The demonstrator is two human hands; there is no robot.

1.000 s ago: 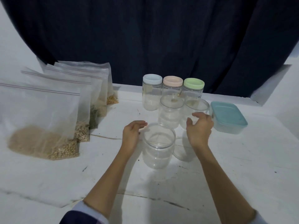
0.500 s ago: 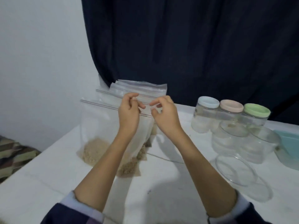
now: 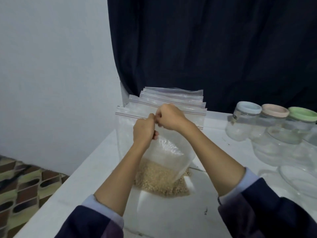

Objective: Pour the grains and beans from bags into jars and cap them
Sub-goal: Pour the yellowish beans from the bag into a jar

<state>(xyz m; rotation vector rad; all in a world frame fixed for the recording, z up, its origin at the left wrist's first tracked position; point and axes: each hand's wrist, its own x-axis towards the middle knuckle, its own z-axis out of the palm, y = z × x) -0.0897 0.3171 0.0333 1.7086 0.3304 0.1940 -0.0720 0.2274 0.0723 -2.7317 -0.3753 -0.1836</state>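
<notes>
- Right now the risk sits at the zip seal: if I tug the two lips apart unevenly, the bag (image 3: 164, 162) could jerk and tip, and the pale grain (image 3: 159, 179) pooled in its bottom could slide out over the bench (image 3: 96, 169).
- Another worry is the tilt. The bag leans toward me with its lower corner resting on the bench, so a sudden give of the seal would, I judge, throw the grain forward.
- Behind it stand more zip bags (image 3: 171, 98), close together; a wide pull could knock them over.
- My left hand (image 3: 144, 128) has its grip closed, fingers pinched together on the plastic near the top edge of the bag.
- My right hand (image 3: 171, 117) is likewise closed, pinching the same edge just beside the left, knuckles nearly touching.
- Whether the seal has parted at all I cannot tell; my hands cover that spot.
- Off to my right wait the jars: three capped ones with a blue lid (image 3: 248, 109), a pink lid (image 3: 275, 110) and a green lid (image 3: 302, 114), and open clear jars (image 3: 281, 140) in front of them, well apart from the bag, so nothing is poured yet.
</notes>
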